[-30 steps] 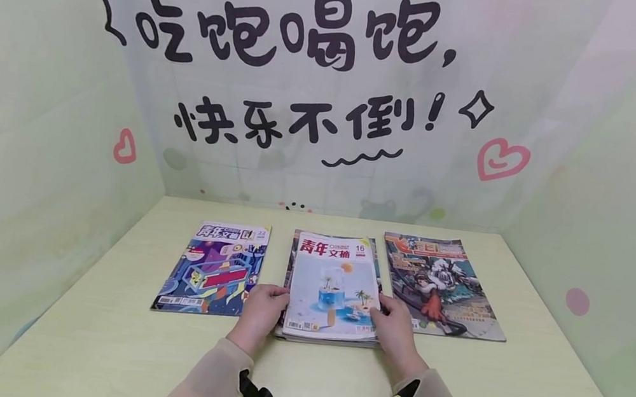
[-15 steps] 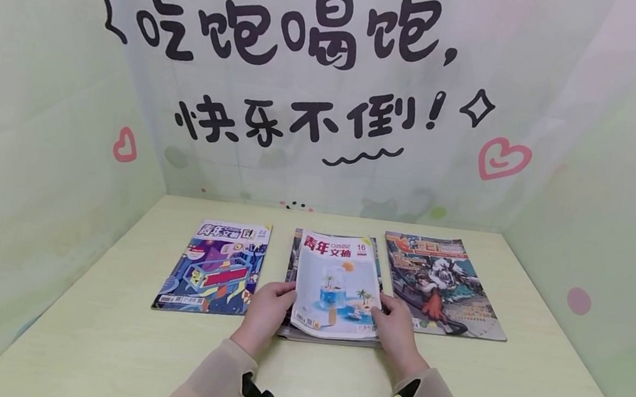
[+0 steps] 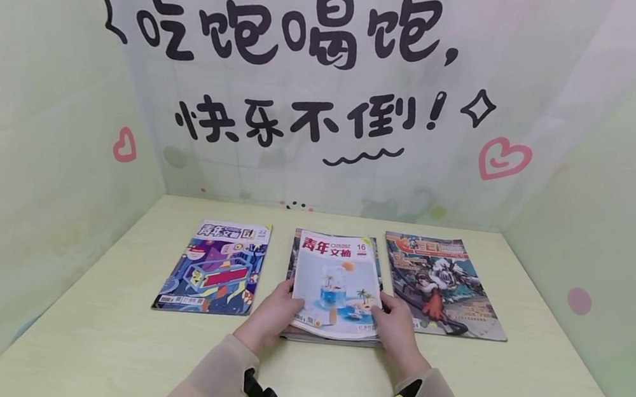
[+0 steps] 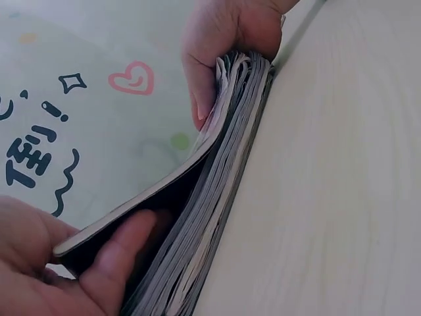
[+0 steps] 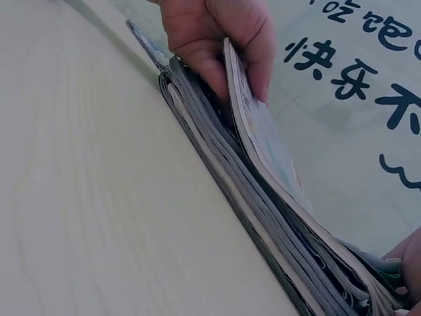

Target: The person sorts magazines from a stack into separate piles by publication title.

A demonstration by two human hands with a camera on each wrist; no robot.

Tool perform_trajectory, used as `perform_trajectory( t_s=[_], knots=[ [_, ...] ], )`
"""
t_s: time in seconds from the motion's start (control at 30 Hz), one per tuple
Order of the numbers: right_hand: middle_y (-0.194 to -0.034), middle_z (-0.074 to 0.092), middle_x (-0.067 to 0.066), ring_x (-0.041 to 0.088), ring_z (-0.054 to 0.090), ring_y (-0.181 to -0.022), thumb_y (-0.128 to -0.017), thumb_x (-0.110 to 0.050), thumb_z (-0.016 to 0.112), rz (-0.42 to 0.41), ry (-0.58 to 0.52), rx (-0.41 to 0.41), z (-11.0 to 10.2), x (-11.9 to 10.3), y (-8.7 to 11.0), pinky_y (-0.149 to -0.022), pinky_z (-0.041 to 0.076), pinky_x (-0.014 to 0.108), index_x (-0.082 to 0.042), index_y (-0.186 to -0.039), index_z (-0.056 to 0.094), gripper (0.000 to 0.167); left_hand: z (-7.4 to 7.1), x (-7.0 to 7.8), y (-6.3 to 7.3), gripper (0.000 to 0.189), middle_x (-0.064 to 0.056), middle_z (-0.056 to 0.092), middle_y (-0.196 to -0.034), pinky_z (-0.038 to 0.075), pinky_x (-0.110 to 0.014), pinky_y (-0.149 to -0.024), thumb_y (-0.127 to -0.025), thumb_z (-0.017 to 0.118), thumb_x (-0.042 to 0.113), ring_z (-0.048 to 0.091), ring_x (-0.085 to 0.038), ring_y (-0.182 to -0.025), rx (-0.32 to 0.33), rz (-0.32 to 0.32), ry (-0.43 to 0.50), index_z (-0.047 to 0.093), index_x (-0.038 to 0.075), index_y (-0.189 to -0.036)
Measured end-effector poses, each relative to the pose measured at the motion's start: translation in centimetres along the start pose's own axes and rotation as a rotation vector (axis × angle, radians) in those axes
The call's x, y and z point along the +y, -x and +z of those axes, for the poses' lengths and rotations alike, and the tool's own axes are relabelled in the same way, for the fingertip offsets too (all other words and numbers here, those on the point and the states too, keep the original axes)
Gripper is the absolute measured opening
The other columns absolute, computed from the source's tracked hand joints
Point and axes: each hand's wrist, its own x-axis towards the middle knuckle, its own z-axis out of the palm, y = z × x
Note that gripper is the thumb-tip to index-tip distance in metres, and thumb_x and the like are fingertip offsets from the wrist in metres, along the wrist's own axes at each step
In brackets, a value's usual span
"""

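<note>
Magazines [image 3: 209, 271] flank the stack [image 5: 243, 191] under the gripped pale magazine [image 3: 336, 293].

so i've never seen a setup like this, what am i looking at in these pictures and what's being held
There is no robot here, just a person working bare-handed. The wide picture comes from a camera worn on the head; the two closer ones come from small black cameras at the wrists. On the pale wood-grain table lie a purple and blue paper magazine on the person's left, a dark grey, orange-titled magazine on the right, and a thick stack of magazines between them. The left hand pinches the lifted left edge of the white and light-blue magazine on top; the right hand holds the stack's right edge.
</note>
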Motion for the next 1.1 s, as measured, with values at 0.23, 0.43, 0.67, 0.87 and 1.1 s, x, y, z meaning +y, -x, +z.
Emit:
perform_trajectory(
  t_s=[0.23, 0.43, 0.67, 0.87, 1.1],
  knots=[
    [-0.146, 0.034, 0.027, 0.041, 0.029, -0.136, -0.096, -0.018, 0.054, 0.046, 0.023, -0.052, -0.8, -0.6, -0.1, -0.11, 0.027, 0.055, 0.004, -0.14, 0.044, 0.051, 0.1, -0.5, 0.0, 0.055, -0.024, 0.045, -0.138, 0.054, -0.04, -0.084, -0.101, 0.034, 0.003, 0.061, -0.031, -0.109, -0.012, -0.029, 0.288, 0.015, 0.004, -0.152],
    [-0.14, 0.041, 0.028, 0.043, 0.033, -0.132, -0.094, -0.019, 0.055, 0.037, 0.04, -0.074, -1.7, -1.5, -0.2, -0.107, 0.029, 0.057, 0.007, -0.133, 0.051, 0.048, 0.0, -0.5, 0.2, 0.054, -0.025, 0.042, -0.14, 0.053, -0.04, -0.088, -0.102, 0.033, 0.004, 0.058, -0.031, -0.112, -0.018, -0.037, 0.395, 0.013, 0.005, -0.153],
    [-0.143, 0.041, 0.025, 0.042, 0.031, -0.135, -0.096, -0.024, 0.054, 0.103, -0.012, -0.116, -2.7, -2.2, 0.0, -0.109, 0.026, 0.057, 0.001, -0.136, 0.052, 0.047, -0.1, -0.5, 0.2, 0.055, -0.024, 0.041, -0.141, 0.053, -0.039, -0.088, -0.103, 0.032, 0.004, 0.058, -0.029, -0.113, -0.021, -0.04, 0.417, 0.012, 0.005, -0.153],
    [-0.14, 0.045, 0.025, 0.036, 0.046, -0.125, -0.097, -0.018, 0.052, 0.102, -0.168, -0.181, -2.8, -2.4, 0.0, -0.105, 0.036, 0.052, 0.001, -0.143, 0.041, 0.051, 0.0, -0.4, 0.1, 0.054, -0.023, 0.04, -0.142, 0.051, -0.04, -0.091, -0.103, 0.032, 0.005, 0.057, -0.029, -0.114, -0.018, -0.036, 0.431, 0.013, 0.005, -0.153],
    [-0.122, 0.057, 0.023, 0.018, 0.064, -0.087, -0.095, -0.004, 0.052, 0.135, -0.346, -0.267, -2.9, -2.1, 0.0, -0.071, 0.054, 0.031, 0.002, -0.148, 0.031, 0.057, -0.2, -0.2, 0.2, 0.053, -0.023, 0.043, -0.141, 0.052, -0.039, -0.089, -0.103, 0.033, 0.007, 0.059, -0.028, -0.112, -0.018, -0.011, 0.365, 0.014, 0.004, -0.153]
  ],
)
